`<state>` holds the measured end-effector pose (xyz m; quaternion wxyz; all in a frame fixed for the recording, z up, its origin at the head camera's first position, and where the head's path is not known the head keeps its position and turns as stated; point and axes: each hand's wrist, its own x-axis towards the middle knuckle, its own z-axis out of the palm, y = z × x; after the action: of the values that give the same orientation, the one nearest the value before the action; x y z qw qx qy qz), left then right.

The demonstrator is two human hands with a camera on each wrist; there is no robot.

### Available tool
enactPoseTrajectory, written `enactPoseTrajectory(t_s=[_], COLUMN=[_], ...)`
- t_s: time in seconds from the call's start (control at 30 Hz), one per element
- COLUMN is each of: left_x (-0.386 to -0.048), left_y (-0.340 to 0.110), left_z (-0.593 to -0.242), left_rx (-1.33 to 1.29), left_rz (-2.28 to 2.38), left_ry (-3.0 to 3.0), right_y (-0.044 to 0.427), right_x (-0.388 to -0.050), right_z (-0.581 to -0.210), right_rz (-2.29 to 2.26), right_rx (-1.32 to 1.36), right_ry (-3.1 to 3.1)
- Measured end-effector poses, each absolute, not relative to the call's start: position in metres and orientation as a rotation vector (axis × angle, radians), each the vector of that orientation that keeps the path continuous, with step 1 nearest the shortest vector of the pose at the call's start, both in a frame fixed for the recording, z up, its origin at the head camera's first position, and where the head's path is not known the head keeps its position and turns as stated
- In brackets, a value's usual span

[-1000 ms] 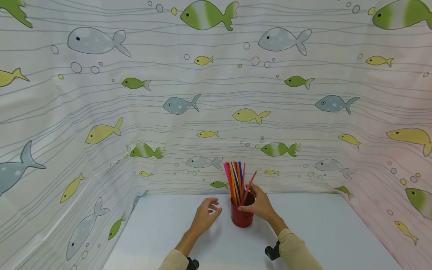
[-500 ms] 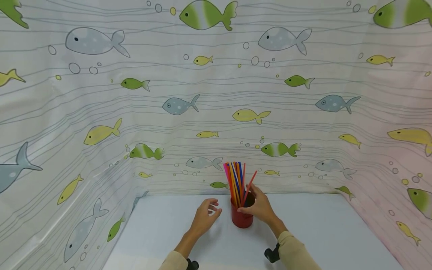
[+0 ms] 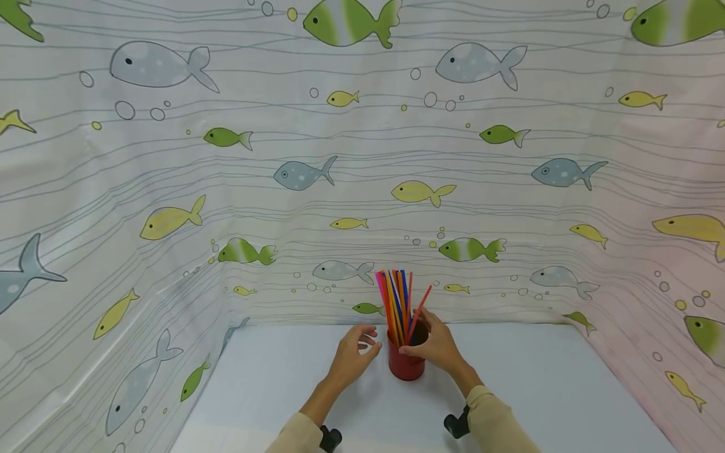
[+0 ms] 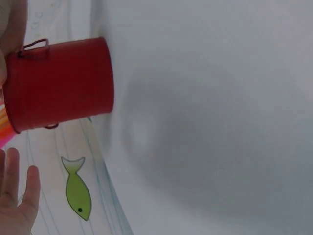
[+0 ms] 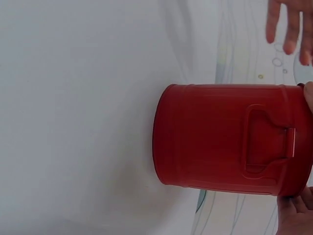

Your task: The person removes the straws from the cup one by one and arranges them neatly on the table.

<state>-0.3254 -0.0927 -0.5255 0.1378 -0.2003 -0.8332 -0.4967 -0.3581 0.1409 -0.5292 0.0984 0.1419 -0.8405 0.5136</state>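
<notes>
A red metal bucket (image 3: 406, 367) with small side handles stands upright on the table, holding several thin coloured sticks (image 3: 396, 305) that look like straws. One red stick leans out to the right. My right hand (image 3: 438, 345) grips the bucket's rim, thumb in front and fingers at the back. In the right wrist view, the bucket (image 5: 225, 139) has fingers at both sides of its rim. Just left of it, my left hand (image 3: 354, 358) is held with loosely bent fingers and nothing in them, apart from the bucket (image 4: 61, 85) in the left wrist view.
The white table (image 3: 272, 377) spreads around the bucket. A curtain (image 3: 362, 220) printed with fish rises behind the table and along both sides. Dark wrist-worn devices show near both cuffs, such as the black one (image 3: 457, 423) by the right sleeve.
My left hand has moved a little to the right and upward, nearer the bucket. The right hand keeps its grip on the rim, and the bucket stays in place.
</notes>
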Motion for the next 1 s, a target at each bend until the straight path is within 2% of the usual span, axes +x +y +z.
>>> enactPoseTrajectory(t_s=[0.67, 1.0], left_x=[-0.331, -0.341], left_y=[-0.047, -0.017], left_z=[-0.500, -0.490], left_rx=[-0.720, -0.658], left_rz=[-1.411, -1.304], left_ry=[-2.272, -2.297], right_y=[0.144, 0.144], right_x=[-0.359, -0.359], right_z=[-0.536, -0.536], right_rz=[1.542, 1.534], right_rx=[0.439, 0.497], right_ry=[-2.459, -2.443])
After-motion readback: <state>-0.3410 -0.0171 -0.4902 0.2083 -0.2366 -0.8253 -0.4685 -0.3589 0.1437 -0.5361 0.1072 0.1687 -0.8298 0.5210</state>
